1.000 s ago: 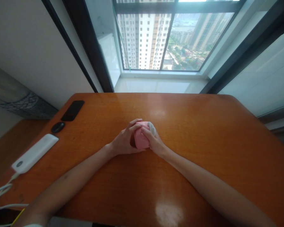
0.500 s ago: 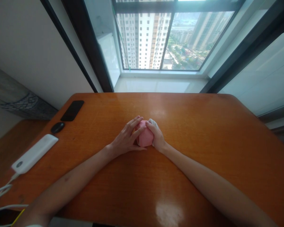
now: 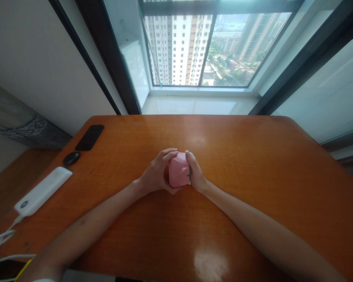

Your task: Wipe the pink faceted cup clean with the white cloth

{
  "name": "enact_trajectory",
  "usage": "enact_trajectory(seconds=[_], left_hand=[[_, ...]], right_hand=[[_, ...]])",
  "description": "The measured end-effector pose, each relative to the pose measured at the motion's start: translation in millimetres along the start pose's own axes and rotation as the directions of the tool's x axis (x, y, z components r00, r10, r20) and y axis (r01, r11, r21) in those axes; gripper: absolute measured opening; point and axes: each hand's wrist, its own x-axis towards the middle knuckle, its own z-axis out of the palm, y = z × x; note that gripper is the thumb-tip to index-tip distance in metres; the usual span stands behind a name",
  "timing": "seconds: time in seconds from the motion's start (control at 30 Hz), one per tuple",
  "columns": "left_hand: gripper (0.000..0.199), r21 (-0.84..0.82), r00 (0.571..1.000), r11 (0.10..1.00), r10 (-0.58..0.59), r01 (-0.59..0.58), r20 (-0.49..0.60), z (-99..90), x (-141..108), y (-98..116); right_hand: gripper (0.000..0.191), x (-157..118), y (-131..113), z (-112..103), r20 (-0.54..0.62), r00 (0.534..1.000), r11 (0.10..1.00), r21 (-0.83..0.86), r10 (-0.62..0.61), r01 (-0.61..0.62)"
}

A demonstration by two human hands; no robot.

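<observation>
Pink faceted block (image 3: 179,170) near the middle of the wooden tabletop (image 3: 253,156), clamped between left hand (image 3: 155,171) and right hand (image 3: 196,172), fingers together and curled on opposite faces for a steady two-sided grip. Black phone (image 3: 89,137) and white power bank (image 3: 42,191) along the left edge, out of the way.

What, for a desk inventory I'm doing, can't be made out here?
Head view: the sides of the pink faceted block, hidden by the left hand and right hand.
Head view: the dark mark by the right hand, too small to tell.
Head view: the dark item at bottom left, cut off by the lower edge.
Head view: the black oval object, too dark to identify.
</observation>
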Motion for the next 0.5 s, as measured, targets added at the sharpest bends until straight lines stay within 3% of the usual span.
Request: enact_trajectory(seconds=[0.2,0.5], left_hand=[[0.108,-0.143,0.971,0.961,-0.229,0.236,0.061,-1.9,3,12],[0.105,-0.232,0.958,0.933,-0.244,0.274,0.151,-6.2,3,9]], right_hand=[[0.057,-7,7,-1,0.018,0.992,0.984,-0.129,-0.122,0.123],[0.056,-14,-12,-4,0.165,0.961,0.920,-0.293,-0.220,0.261]])
